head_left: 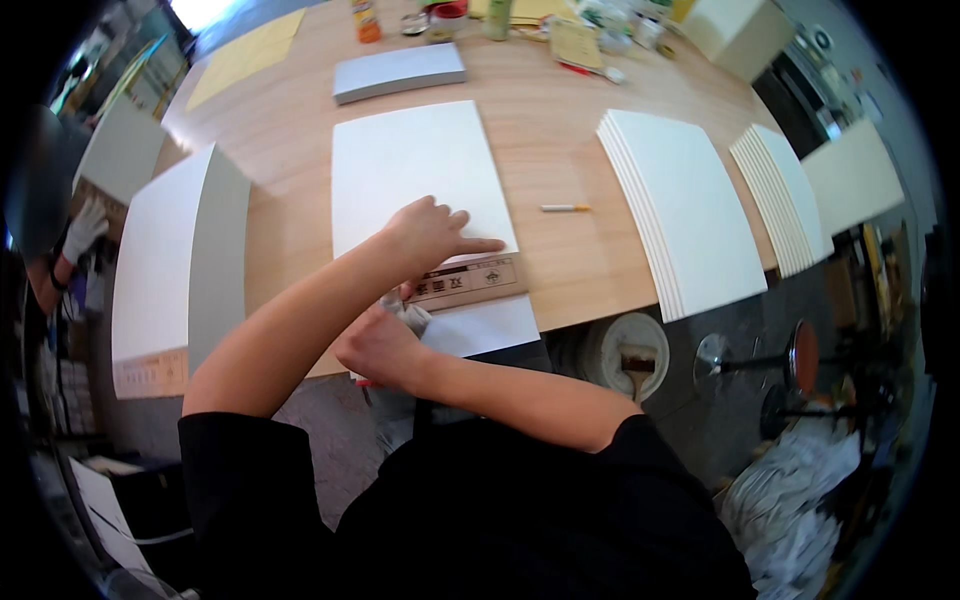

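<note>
A white board or stack of sheets (415, 150) lies on the table in front of me. Across its near end runs a brown strip with dark print (470, 283). My left hand (430, 230) rests on the board just above this strip, fingers spread and one digit stretched rightward along the edge. Closer to my body, my right hand (380, 345) is closed at the strip's left end, around what looks like a crumpled whitish cloth (407, 313). Its fingers are partly hidden. Below the strip shows a white sheet (480, 326).
Stacks of white boards stand left (165, 260) and right (690, 210), with a smaller stack (785, 195) beyond. A cigarette-like stick (565, 208) lies on the table (560, 270). Below the edge is a bucket (640, 335) with a brush. A gloved co-worker's hand (85, 230) shows far left.
</note>
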Motion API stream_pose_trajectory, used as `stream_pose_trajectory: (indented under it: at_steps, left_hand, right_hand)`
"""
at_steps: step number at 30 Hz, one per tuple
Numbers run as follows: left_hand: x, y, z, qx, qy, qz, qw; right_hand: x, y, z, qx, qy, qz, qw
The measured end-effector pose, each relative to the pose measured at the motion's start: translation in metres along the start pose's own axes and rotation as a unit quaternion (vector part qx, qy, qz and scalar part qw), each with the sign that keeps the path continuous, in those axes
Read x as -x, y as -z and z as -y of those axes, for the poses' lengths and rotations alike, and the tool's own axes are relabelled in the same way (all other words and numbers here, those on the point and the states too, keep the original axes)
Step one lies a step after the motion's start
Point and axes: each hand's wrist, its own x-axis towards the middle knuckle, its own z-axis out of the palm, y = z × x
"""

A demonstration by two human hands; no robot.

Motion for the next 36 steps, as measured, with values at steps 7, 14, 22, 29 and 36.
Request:
stream_pose_trajectory:
  at_steps: [7, 14, 22, 29, 36]
  left_hand:
    - [0.000, 0.017, -0.023, -0.091, 0.009, 0.019, 0.996]
    - [0.068, -0.025, -0.046, 0.219, 0.128, -0.076, 0.964]
    - [0.095, -0.053, -0.031, 0.054, 0.148, -0.417, 0.895]
    - [0.158, 0.032, 0.037, -0.068, 0.222, -0.446, 0.864]
    - [0.341, -0.040, -0.007, -0.154, 0.392, -0.504, 0.754]
  right_hand:
    - [0.217, 0.120, -0.147, 0.178, -0.102, 0.107, 0.973]
    - [0.244, 0.087, -0.141, 0.010, -0.367, -0.225, 0.903]
    - [0.187, 0.110, -0.142, -0.125, -0.411, -0.302, 0.851]
    - [0.073, 0.057, -0.168, -0.840, -0.399, -0.108, 0.352]
    - [-0.106, 0.037, -0.054, -0.839, -0.243, -0.185, 0.451]
